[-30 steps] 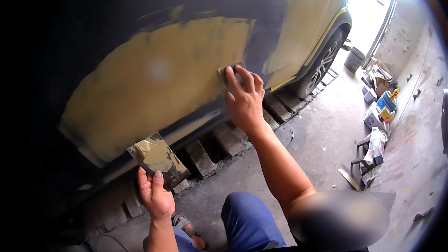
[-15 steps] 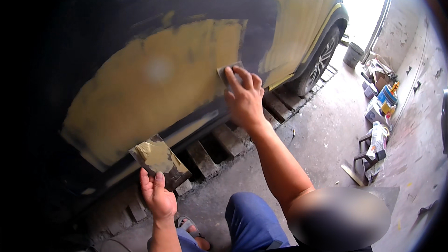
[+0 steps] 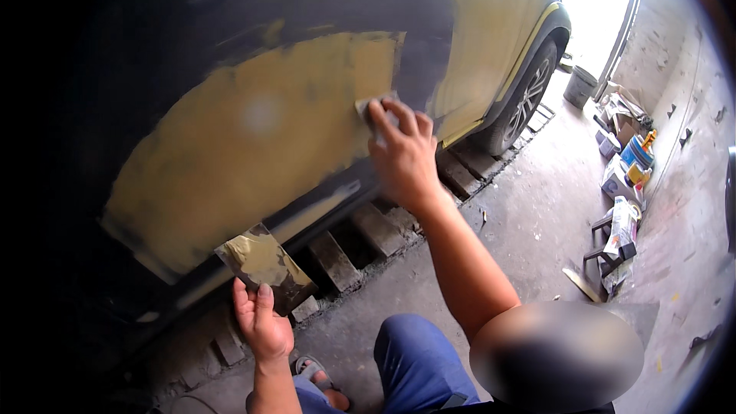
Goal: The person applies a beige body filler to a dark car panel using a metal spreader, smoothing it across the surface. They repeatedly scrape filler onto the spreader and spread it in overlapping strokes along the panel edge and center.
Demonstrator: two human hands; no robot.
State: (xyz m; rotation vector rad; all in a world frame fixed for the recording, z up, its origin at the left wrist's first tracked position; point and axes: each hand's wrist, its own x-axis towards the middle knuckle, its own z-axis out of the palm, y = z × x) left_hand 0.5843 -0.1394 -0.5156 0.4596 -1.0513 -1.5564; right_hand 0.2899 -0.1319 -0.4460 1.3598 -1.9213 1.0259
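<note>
A dark car side panel carries a broad patch of yellow body filler. My right hand pinches a small flat filler spreader at the right end of that patch, its edge at the panel. Lower left, my left hand grips the near edge of a dark square mixing board, thumb on top. Yellow putty is smeared over much of the board. My right fingers partly cover the spreader.
The car's wheel stands beyond my right hand. Slats line a floor channel under the car. Along the right wall are a dark bucket, a blue tub and a small stool. My bent knee is below.
My right hand has shifted very slightly, with the spreader tilted a little differently at nearly the same spot. The left hand and board have barely moved.
</note>
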